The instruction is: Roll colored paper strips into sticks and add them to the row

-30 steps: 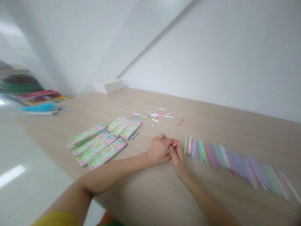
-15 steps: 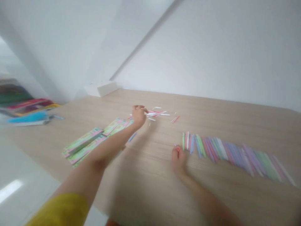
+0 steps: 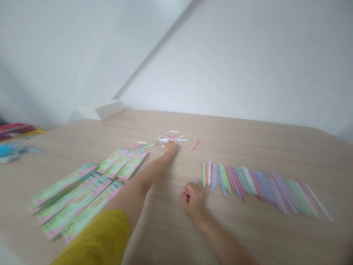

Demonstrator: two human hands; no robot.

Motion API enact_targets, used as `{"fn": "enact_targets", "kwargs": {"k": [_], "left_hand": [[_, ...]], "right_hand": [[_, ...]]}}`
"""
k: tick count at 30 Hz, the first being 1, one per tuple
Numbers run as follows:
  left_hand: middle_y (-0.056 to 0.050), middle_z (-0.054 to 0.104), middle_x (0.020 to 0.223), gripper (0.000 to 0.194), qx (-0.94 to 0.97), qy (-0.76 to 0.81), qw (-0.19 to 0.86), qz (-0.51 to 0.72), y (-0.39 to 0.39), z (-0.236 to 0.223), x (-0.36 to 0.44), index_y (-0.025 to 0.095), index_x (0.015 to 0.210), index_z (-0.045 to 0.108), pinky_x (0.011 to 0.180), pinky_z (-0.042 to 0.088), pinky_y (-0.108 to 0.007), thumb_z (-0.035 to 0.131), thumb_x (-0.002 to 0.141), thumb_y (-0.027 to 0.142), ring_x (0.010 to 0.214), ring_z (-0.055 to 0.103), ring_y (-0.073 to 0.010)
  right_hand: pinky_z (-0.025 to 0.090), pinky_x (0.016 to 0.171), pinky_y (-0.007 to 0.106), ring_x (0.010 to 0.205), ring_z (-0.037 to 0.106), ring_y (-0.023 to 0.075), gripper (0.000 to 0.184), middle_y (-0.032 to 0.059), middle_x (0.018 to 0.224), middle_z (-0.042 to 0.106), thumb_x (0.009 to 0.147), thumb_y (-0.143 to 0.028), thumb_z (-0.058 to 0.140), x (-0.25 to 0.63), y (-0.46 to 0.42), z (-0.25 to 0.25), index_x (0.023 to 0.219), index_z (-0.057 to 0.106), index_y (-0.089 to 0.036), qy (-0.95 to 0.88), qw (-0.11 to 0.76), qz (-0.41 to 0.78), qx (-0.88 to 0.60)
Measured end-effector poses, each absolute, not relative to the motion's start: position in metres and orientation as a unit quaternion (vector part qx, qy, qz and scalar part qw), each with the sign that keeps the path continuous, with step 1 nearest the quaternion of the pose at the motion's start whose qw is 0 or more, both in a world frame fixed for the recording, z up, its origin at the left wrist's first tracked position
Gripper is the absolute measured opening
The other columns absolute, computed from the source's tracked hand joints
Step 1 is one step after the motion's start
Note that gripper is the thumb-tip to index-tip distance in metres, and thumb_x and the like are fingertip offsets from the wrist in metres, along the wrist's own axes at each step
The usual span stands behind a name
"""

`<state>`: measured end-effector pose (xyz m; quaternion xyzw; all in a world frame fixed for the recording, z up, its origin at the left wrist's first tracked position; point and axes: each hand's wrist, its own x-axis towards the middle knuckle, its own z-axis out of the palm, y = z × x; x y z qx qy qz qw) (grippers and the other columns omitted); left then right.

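Observation:
My left hand (image 3: 170,149) reaches out to the near edge of a loose pile of thin coloured sticks (image 3: 179,139), white, pink and green. It touches or hovers just over them; its fingertips are hidden and blurred. My right hand (image 3: 193,198) is curled into a fist near the middle of the table, with the round end of a red stick (image 3: 186,192) showing in it. Just beyond that fist a small purple stick (image 3: 194,181) lies on the table. To the right runs a long row of coloured sticks (image 3: 237,180) laid side by side.
Several green and pink boxes (image 3: 79,206) marked 5 lie at the left, partly behind my left arm. A white box (image 3: 110,109) stands by the wall at the back. Pink sticks (image 3: 195,145) lie apart from the pile. Blurred coloured items (image 3: 16,132) sit far left.
My left hand has lowered to the near side of the pile. My right fist has shifted left and nearer, away from the row. The view has turned right, showing more of the boxes.

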<state>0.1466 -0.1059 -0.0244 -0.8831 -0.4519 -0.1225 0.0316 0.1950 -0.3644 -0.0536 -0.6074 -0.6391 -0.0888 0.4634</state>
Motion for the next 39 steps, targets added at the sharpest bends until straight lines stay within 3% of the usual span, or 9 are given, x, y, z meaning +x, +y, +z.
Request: {"fn": "enact_targets", "kwargs": {"k": [6, 11, 17, 19, 23, 28, 32, 39], "left_hand": [[-0.02, 0.063, 0.112, 0.033, -0.843, -0.507, 0.043, -0.172, -0.115, -0.015, 0.149, 0.006, 0.106, 0.064, 0.093, 0.041, -0.044, 0.034, 0.092, 0.008, 0.116, 0.049, -0.0297], [-0.01, 0.064, 0.104, 0.03, -0.802, -0.545, 0.014, -0.244, -0.168, 0.007, 0.109, 0.016, 0.112, 0.057, 0.081, 0.045, -0.032, 0.031, 0.098, 0.019, 0.102, 0.055, -0.0209], [-0.007, 0.06, 0.108, 0.025, -0.762, -0.475, -0.013, -0.44, -0.284, 0.008, 0.016, 0.021, 0.095, 0.062, 0.09, 0.041, -0.035, 0.039, 0.097, 0.031, 0.103, 0.051, -0.0201], [-0.005, 0.062, 0.097, 0.024, -0.751, -0.477, -0.083, -0.448, -0.31, -0.001, -0.009, 0.02, 0.089, 0.062, 0.083, 0.042, -0.032, 0.043, 0.096, 0.033, 0.092, 0.054, -0.0179], [-0.003, 0.063, 0.082, 0.021, -0.679, -0.524, -0.249, -0.449, -0.34, -0.022, -0.039, 0.019, 0.087, 0.059, 0.068, 0.044, -0.027, 0.045, 0.093, 0.034, 0.073, 0.056, -0.0145], [0.0, 0.059, 0.069, 0.022, -0.636, -0.521, -0.346, -0.453, -0.368, -0.034, -0.048, 0.02, 0.097, 0.055, 0.062, 0.044, -0.027, 0.039, 0.094, 0.034, 0.062, 0.057, -0.0141], [-0.002, 0.061, 0.075, 0.022, -0.622, -0.523, -0.33, -0.48, -0.385, -0.04, -0.046, 0.021, 0.094, 0.052, 0.065, 0.044, -0.028, 0.036, 0.095, 0.036, 0.067, 0.058, -0.0154], [-0.005, 0.064, 0.079, 0.019, -0.643, -0.564, -0.321, -0.407, -0.387, -0.049, -0.042, 0.021, 0.095, 0.045, 0.066, 0.04, -0.029, 0.028, 0.096, 0.028, 0.069, 0.059, -0.0178]], "right_hand": [[0.029, 0.054, 0.027, 0.054, 0.042, 0.0138, 0.018, -0.0025, 0.056, 0.041, 0.081, -0.019, 0.037, 0.197, -0.366, -0.054, 0.063, 0.037, -0.024, -0.629, 0.517, -0.009, -0.58], [0.033, 0.052, 0.025, 0.051, 0.045, 0.0136, 0.02, -0.003, 0.055, 0.045, 0.088, -0.026, 0.039, 0.169, -0.378, -0.061, 0.068, 0.044, -0.024, -0.619, 0.519, 0.071, -0.586], [0.038, 0.057, 0.027, 0.067, 0.062, 0.0198, 0.03, 0.006, 0.076, 0.067, 0.096, -0.035, 0.031, 0.149, -0.383, -0.033, 0.084, 0.056, -0.023, -0.658, 0.383, 0.135, -0.634], [0.035, 0.056, 0.026, 0.068, 0.062, 0.0208, 0.032, 0.0057, 0.072, 0.067, 0.096, -0.036, 0.031, 0.152, -0.365, -0.011, 0.082, 0.057, -0.024, -0.678, 0.29, 0.131, -0.662], [0.04, 0.067, 0.023, 0.087, 0.065, 0.0183, 0.022, 0.0066, 0.094, 0.072, 0.09, -0.026, 0.043, 0.152, -0.304, 0.019, 0.091, 0.064, -0.022, -0.722, 0.177, 0.121, -0.658], [0.042, 0.076, 0.027, 0.098, 0.063, 0.0208, 0.028, 0.0089, 0.108, 0.069, 0.088, -0.026, 0.045, 0.138, -0.232, 0.016, 0.109, 0.063, -0.021, -0.699, 0.154, 0.083, -0.693], [0.044, 0.078, 0.027, 0.097, 0.063, 0.02, 0.033, 0.0076, 0.11, 0.069, 0.088, -0.025, 0.045, 0.124, -0.197, 0.0, 0.118, 0.06, -0.022, -0.71, 0.132, 0.067, -0.688], [0.042, 0.088, 0.028, 0.106, 0.06, 0.0201, 0.035, 0.0079, 0.117, 0.067, 0.089, -0.024, 0.049, 0.103, -0.166, -0.015, 0.122, 0.059, -0.024, -0.795, 0.107, 0.081, -0.592]]}}
